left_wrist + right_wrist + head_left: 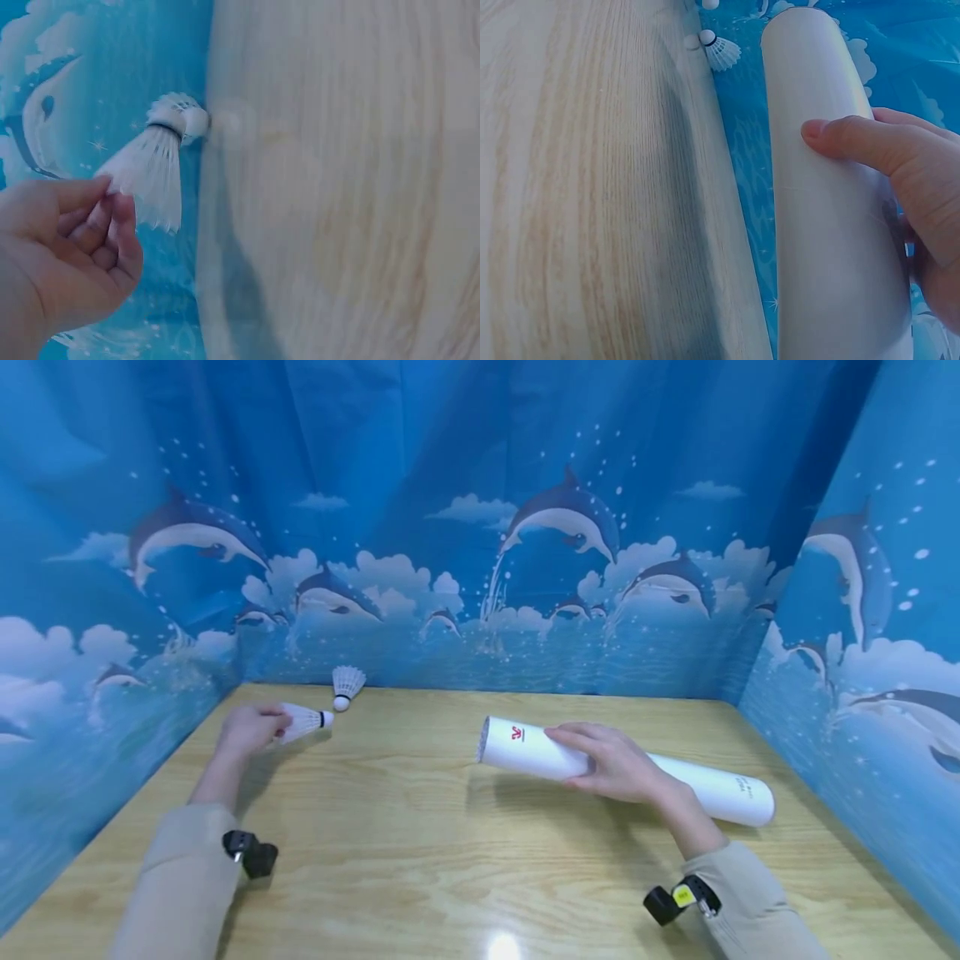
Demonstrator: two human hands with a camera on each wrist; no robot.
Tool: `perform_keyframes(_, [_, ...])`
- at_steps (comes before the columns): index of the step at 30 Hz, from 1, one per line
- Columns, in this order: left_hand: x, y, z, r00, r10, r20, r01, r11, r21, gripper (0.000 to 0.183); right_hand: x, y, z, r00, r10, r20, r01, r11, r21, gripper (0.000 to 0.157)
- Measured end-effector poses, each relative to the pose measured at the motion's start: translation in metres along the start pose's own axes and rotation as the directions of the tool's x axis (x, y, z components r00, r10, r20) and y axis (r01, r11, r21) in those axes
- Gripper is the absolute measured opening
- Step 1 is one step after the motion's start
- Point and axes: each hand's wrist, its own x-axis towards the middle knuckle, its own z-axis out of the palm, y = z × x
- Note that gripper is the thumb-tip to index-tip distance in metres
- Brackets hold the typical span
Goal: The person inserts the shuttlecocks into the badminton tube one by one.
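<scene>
My left hand [255,729] pinches the feather skirt of a white shuttlecock [302,721] between thumb and fingertips, above the far left of the table. Its round cork points right, as the left wrist view shows with the held shuttlecock [154,172] nearer the camera. Just behind it, a second shuttlecock [348,685] sits cork toward me at the table's back edge. On the right, my right hand [615,764] grips a long white tube [528,752] with thumb and fingers around it. The tube's left end looks raised over its shadow; what lies inside that end cannot be made out.
The wooden table [390,843] is bordered by a blue curtain [450,460] printed with dolphins, at the back and both sides. Small black devices are strapped at the left wrist [251,853] and right wrist [682,897].
</scene>
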Motion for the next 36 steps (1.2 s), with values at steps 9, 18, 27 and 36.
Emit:
perform_keyframes(9, [-0.013,0.035,0.013,0.981,0.170,0.093,-0.160,0.982,-0.102,0.037,-0.001,-0.001,-0.003,1.000,0.025,-0.001,-0.025,1.000,0.003,0.071])
perform_keyframes(18, [-0.024,0.071,0.030,0.956,0.275,0.106,-0.257,0.954,-0.157,0.034,0.001,0.000,-0.002,1.000,-0.014,-0.028,0.014,1.000,0.002,0.070])
perform_keyframes(27, [-0.038,0.106,0.054,0.920,0.363,0.150,-0.310,0.906,-0.289,0.027,0.004,0.000,-0.001,0.999,-0.015,-0.030,0.015,1.000,0.005,0.071])
perform_keyframes(36, [-0.056,0.130,0.079,0.878,0.448,0.169,-0.357,0.848,-0.392,0.021,0.008,-0.002,0.001,0.999,-0.028,-0.025,0.028,1.000,-0.007,0.071])
